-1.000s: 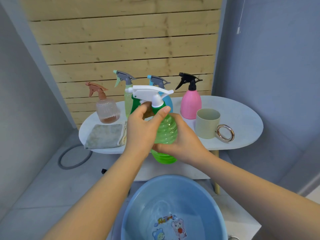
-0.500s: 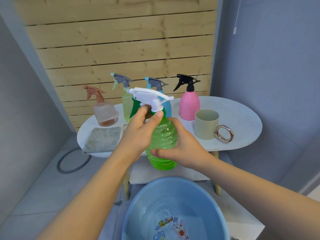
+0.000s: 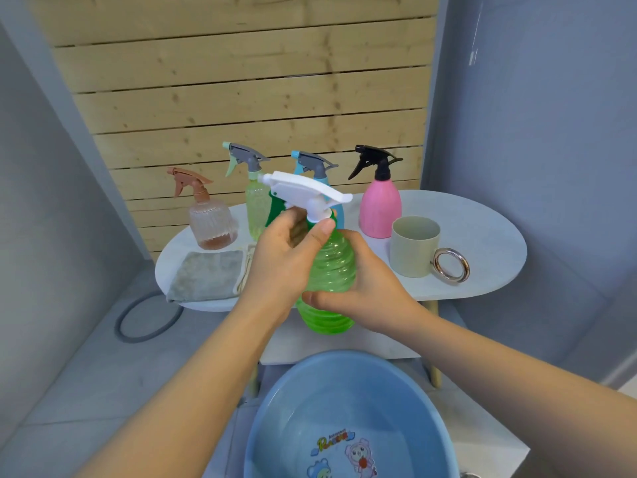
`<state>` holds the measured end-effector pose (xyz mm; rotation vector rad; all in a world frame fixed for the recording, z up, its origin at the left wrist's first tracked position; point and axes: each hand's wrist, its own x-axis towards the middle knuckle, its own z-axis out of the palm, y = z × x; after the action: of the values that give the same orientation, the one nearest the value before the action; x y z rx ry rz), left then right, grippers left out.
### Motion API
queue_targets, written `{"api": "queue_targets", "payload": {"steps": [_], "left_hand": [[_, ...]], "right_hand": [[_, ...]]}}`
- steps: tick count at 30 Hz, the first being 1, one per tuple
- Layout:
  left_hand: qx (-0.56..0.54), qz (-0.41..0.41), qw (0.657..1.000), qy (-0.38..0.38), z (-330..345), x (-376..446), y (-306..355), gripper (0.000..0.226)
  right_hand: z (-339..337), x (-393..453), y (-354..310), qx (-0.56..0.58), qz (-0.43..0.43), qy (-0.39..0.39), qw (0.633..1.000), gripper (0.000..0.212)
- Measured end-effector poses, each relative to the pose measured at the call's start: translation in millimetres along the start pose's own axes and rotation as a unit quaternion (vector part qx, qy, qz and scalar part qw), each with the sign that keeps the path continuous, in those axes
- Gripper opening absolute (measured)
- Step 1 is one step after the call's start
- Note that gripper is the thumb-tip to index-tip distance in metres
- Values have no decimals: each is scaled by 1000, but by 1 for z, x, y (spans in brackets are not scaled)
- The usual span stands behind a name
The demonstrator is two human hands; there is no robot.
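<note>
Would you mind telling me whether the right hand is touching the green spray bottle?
Touching. The head view shows the right hand wrapped around the green spray bottle, its thumb lying across the ribbed front with no gap.

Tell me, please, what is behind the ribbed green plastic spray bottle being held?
Behind the ribbed green spray bottle a blue spray bottle with a grey trigger head shows: only that head and a strip of body. The green bottle and its white sprayer cover the rest.
</note>
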<state>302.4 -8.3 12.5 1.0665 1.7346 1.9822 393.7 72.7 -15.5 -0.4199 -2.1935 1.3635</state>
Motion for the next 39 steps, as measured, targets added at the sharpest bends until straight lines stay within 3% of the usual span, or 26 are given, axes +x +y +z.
{"api": "queue_targets", "payload": {"steps": [8, 11, 16, 24, 28, 32, 39], "left_hand": [[18, 17, 999, -30, -2, 1, 0, 24], [32, -2, 997, -65, -8, 6, 0, 16], [50, -28, 991, -124, -18, 10, -1, 29], [-25, -22, 996, -89, -21, 9, -3, 30], [-26, -24, 997, -75, -17, 7, -7, 44], [-17, -27, 996, -83, -15, 2, -3, 32], [34, -50, 998, 23, 12, -6, 2, 12]], "right_hand": [[-1, 0, 2, -12, -17, -10, 1000, 73], [0, -2, 2, 0, -12, -17, 1000, 73], [-1, -3, 2, -8, -10, -32, 999, 72], [4, -1, 2, -21, -14, -25, 999, 74], [3, -3, 3, -19, -4, -12, 1000, 69], [5, -4, 3, -15, 2, -3, 1000, 68], [18, -1, 7, -35, 15, 50, 998, 67]]}}
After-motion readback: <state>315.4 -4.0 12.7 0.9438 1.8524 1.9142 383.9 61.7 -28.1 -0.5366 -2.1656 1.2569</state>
